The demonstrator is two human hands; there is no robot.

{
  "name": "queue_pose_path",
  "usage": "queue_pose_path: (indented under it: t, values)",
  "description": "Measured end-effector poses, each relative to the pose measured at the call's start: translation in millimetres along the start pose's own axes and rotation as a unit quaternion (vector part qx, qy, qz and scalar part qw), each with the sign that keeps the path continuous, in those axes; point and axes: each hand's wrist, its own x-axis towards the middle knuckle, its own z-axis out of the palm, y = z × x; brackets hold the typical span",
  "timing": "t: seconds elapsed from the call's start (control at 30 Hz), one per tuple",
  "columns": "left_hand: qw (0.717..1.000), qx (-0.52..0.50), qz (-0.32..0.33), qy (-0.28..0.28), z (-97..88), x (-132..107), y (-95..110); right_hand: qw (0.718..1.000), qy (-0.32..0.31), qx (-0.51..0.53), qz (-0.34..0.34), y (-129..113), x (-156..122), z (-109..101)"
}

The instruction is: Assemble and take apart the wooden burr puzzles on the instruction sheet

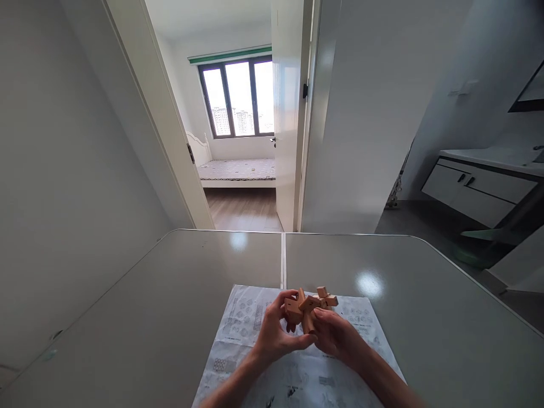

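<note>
Just above a printed paper sheet [238, 317], both hands hold a light-brown assembly of interlocking wooden blocks, like a wooden burr puzzle [309, 306]. My left hand [276, 331] curls round its left side, thumb along the lower edge and fingers behind. My right hand [335, 334] grips it from the right, with fingertips pressed against the near blocks. Small square-ended wooden blocks [325, 296] stick out just beyond the right fingers; I cannot tell whether they are joined to the held puzzle. Parts of the puzzle are covered by the fingers.
The sheet carries printed diagrams and lies on a glossy grey table [170, 317] with a pale seam [283, 260] down its middle. Past the table's far edge, an open door [289, 113] shows a bed [238, 170] under a window. A white cabinet [476, 181] stands at right.
</note>
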Motion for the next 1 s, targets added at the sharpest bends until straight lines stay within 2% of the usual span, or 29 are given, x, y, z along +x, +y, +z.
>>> queue_pose_path:
  t: [0.13, 0.27, 0.5, 0.67, 0.87, 1.0]
  values:
    - [0.999, -0.030, -0.030, -0.003, -0.4, 0.5, 2.2, 0.997, 0.029, 0.077, 0.007, -0.9, 0.2, 5.0]
    - [0.997, -0.052, -0.046, -0.018, 0.4, -0.2, 6.8, 0.996, 0.024, 0.080, 0.014, 0.1, -1.1, 2.5]
    - [0.994, -0.095, -0.037, -0.037, 3.0, 0.4, 13.4, 0.994, 0.023, 0.096, 0.038, 0.2, -2.8, 0.7]
    - [0.991, -0.115, -0.035, -0.062, 1.4, 1.0, 11.7, 0.994, -0.086, 0.027, 0.058, 4.4, -2.4, -5.1]
    - [0.987, -0.137, -0.073, -0.049, -2.3, 6.5, 7.6, 0.995, -0.081, -0.002, 0.060, 9.3, -2.9, -5.8]
    - [0.988, -0.125, -0.078, -0.054, -4.1, 9.7, 5.1, 0.997, -0.062, -0.042, 0.020, 5.3, -2.6, 1.9]
